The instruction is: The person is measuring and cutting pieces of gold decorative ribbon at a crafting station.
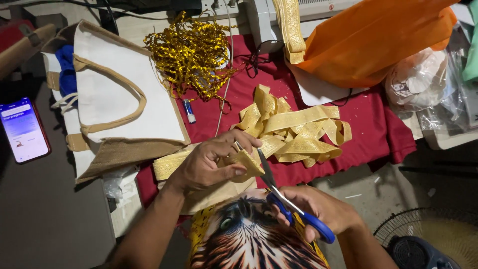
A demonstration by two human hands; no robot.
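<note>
Cutting in progress: right hand (318, 209) is clenched through the blue loops of the scissors (284, 199), blades parted w/ tips pointing up toward the left hand (211, 164). Left hand pinches a folded end of gold woven ribbon (244, 162) between thumb and fingers, holding it taut just above the blade line.

Risk, as judged from where I stand:
- Left thumb sits v. close to the open blades; a fast close could nick it. Cause: grip too near the cut line.
- Ribbon is folded where it is held, so a cut may pass through two layers or run crooked. Cause: slack or twist betw. pinch and blade.
- Trailing ribbon runs under the left wrist; a tug may pull it off line.

Ribbon appearance: flat band, gold-yellow, woven pattern w/ slight sheen, creased where folded. It continues left of the left hand as a flat strip, and a loose ribbon heap (294, 132) of the same stuff lies just beyond the left hand's fingertips on the red cloth (378, 134).

Surroundings: white and jute tote bag (119, 99) to the left of the left hand; tangle of shiny gold trim (191, 55) farther beyond it; small lighter (189, 110) betw. bag and heap; orange fabric (373, 40) far beyond the right hand; phone (24, 130) well off to the left; fan (428, 244) just right of the right forearm.
</note>
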